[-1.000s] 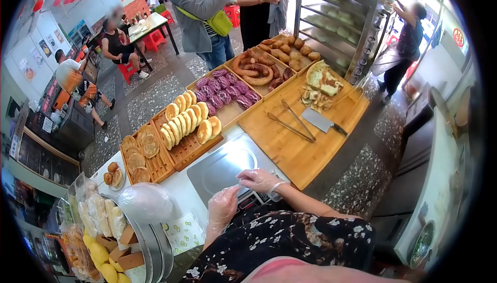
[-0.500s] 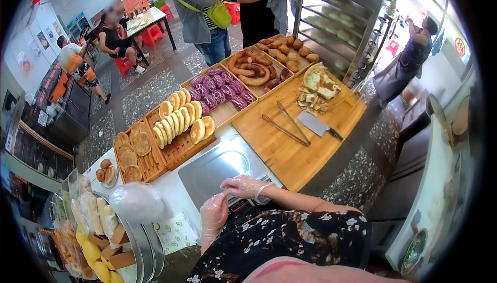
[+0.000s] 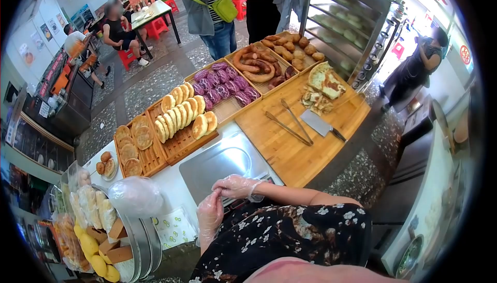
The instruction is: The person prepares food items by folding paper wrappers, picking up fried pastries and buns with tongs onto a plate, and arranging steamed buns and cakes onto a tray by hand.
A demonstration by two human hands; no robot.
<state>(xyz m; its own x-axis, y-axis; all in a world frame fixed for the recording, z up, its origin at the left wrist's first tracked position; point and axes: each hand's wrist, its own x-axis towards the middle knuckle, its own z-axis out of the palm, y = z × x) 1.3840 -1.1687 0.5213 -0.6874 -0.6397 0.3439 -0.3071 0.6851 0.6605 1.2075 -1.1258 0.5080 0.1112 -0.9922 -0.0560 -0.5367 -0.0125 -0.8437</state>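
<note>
Both hands wear clear plastic gloves and meet over the near edge of a flat, square-cornered silver metal plate [image 3: 220, 166] on the white desk [image 3: 173, 179]. The right hand [image 3: 234, 185] has its fingers bent down onto the fingertips of the left hand [image 3: 209, 213], which points upward. Both sets of fingers are curled, and whether anything is pinched between them — or how far each hand is closed — I cannot tell.

To the right of the plate is a light brown wooden board [image 3: 269, 151], carrying long metal tongs [image 3: 297, 133], a broad-bladed cleaver with a dark handle [image 3: 317, 123], chopped pale pieces [image 3: 316, 101] and a browned flatbread [image 3: 326, 82].

Beyond the plate stand wooden trays of flat brown cakes [image 3: 142, 138], thick pale-gold cakes [image 3: 179, 113], purple-and-white rolls [image 3: 220, 84], brown sausages [image 3: 254, 65] and golden fried pieces [image 3: 290, 47]. A clear, puffed plastic bag [image 3: 135, 196] is at the left, near a white sheet with a green pattern [image 3: 173, 228]. Two people stand beyond the trays; a metal rack with pale round buns [image 3: 344, 21] is to their right.
</note>
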